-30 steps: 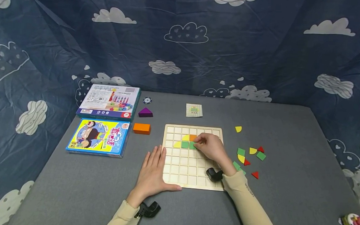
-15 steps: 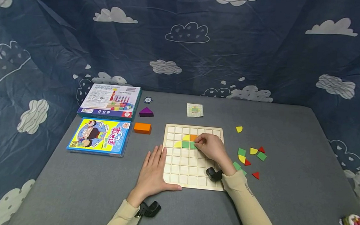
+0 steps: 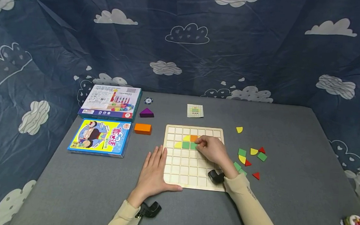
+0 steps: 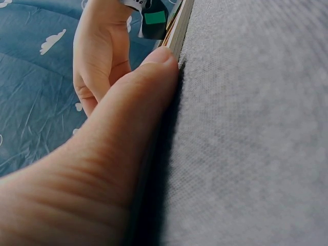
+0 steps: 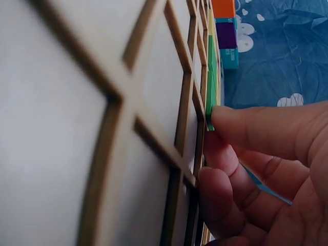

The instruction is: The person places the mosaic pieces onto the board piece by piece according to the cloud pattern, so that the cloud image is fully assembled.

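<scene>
A wooden grid board (image 3: 171,169) lies on the grey table. In the head view my left hand (image 3: 152,171) lies flat along its left edge, fingers spread; the thumb stretches along the near edge, as the left wrist view also shows. Over the board's upper right, my right hand (image 3: 211,149) has curled fingers and pinches the edge of a green square tile (image 3: 193,146). The right wrist view shows the thumb (image 5: 225,120) right on this green tile (image 5: 210,92). Another green tile (image 3: 185,145), an orange tile (image 3: 193,138) and yellow tiles (image 3: 178,145) sit in neighbouring cells.
Loose green, yellow and red tiles (image 3: 256,175) lie right of the board. A pattern card (image 3: 195,111) is behind it. At left are two boxes (image 3: 99,137), an orange block (image 3: 143,128), a purple triangular block (image 3: 146,113) and a chip (image 3: 148,100). A figurine (image 3: 357,224) stands far right.
My right wrist has shifted very slightly toward the near right, with the fingertips still at the green tile. My left hand and the tiles have kept their places.
</scene>
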Demonstrator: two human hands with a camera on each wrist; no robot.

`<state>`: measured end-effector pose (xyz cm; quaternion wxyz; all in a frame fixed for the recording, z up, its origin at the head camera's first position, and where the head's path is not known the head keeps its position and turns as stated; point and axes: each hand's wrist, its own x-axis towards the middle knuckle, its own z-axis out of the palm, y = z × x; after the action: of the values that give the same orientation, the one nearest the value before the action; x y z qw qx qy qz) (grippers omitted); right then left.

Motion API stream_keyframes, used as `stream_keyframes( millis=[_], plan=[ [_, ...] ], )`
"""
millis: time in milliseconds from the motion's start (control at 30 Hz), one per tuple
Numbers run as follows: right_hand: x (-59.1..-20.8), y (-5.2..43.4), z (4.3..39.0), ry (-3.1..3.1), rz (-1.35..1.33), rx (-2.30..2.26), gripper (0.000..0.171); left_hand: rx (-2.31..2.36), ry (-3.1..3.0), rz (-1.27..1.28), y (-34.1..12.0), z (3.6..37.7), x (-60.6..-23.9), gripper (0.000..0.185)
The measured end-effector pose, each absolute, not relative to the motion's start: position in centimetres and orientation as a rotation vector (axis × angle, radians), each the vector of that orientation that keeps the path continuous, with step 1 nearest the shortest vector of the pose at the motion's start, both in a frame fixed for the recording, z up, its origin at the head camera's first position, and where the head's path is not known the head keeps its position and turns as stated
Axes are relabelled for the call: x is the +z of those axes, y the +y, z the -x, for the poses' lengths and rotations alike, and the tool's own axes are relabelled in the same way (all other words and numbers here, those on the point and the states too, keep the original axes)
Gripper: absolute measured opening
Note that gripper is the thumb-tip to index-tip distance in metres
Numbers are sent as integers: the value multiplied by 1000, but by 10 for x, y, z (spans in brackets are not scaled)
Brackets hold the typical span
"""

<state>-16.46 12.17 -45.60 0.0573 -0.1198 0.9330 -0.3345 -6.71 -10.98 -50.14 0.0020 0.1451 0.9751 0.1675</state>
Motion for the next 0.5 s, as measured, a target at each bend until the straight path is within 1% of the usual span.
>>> stream_keyframes(
  millis=[300,500],
  plan=[
    [-455,138,155,2772,488,-1111,13,556,3062,-465,-108,67,-502,137],
    [-450,160,147,2816,455,-1154,12,556,3065,-459,-109,67,-502,137]
  ],
)
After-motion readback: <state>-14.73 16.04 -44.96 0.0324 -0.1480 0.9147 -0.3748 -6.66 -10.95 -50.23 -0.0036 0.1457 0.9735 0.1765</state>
